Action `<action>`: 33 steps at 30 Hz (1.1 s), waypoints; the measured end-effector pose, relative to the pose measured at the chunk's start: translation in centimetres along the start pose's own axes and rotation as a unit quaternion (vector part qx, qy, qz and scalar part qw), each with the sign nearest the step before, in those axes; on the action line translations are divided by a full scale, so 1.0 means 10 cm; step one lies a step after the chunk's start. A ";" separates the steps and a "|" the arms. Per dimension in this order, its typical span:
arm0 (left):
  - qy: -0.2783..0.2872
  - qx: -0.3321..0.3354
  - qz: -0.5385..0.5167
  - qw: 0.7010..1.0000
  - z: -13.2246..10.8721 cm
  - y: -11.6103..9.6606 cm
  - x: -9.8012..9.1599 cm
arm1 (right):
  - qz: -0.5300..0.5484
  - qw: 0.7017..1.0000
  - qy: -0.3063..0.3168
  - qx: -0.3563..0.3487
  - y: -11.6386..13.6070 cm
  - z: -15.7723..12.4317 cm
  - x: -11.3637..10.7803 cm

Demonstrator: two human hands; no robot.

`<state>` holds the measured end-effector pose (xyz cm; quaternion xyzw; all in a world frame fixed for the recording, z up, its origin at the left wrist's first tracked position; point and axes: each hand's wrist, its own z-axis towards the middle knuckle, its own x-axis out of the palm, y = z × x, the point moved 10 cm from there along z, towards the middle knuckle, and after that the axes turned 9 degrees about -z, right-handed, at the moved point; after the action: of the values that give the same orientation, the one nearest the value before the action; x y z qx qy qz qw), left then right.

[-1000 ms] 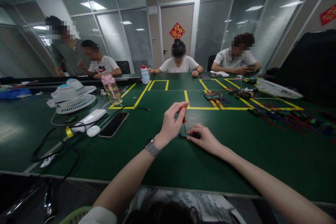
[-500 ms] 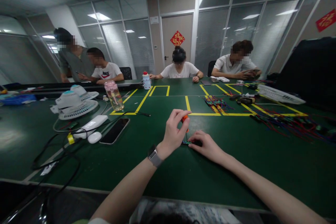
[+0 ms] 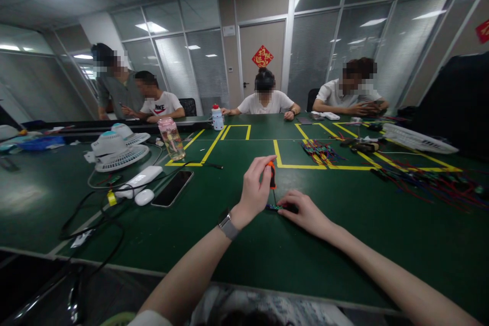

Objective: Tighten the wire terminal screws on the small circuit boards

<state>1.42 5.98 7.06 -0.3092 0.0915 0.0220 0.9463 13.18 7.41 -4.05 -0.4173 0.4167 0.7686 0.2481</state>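
Observation:
My left hand [image 3: 255, 189], with a watch on its wrist, holds an upright screwdriver [image 3: 272, 177] by its orange and black handle. The screwdriver's thin shaft points straight down to a small green circuit board [image 3: 272, 208] lying on the table. At the board's right end, the fingertips of my right hand [image 3: 301, 210] pinch its edge. Part of the board is covered by my hands, and what the screwdriver's tip touches is too small to make out.
To the left lie a black phone [image 3: 173, 189], a white oval case [image 3: 144, 197], cables and white fans [image 3: 121, 155]. A pink-lidded bottle [image 3: 171, 140] stands behind. Bundles of coloured wires [image 3: 323, 153] lie to the right. Several people are around the far side.
My left hand's fingers have shifted on the handle, so more of the screwdriver shows. My right hand stays at the board. The whole view has swung slightly left.

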 end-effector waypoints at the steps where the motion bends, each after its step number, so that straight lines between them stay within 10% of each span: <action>1: -0.001 -0.001 -0.006 1.000 0.01 0.00 0.00 | -0.003 1.000 0.001 -0.002 0.00 0.00 0.00; 33: -0.017 0.008 0.017 1.000 0.02 -0.03 -0.03 | -0.032 0.999 -0.003 -0.026 0.04 0.00 -0.02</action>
<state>1.21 5.86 7.51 -0.2995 0.0808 0.0424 0.9497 13.02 7.21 -3.72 -0.4347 0.3822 0.7719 0.2629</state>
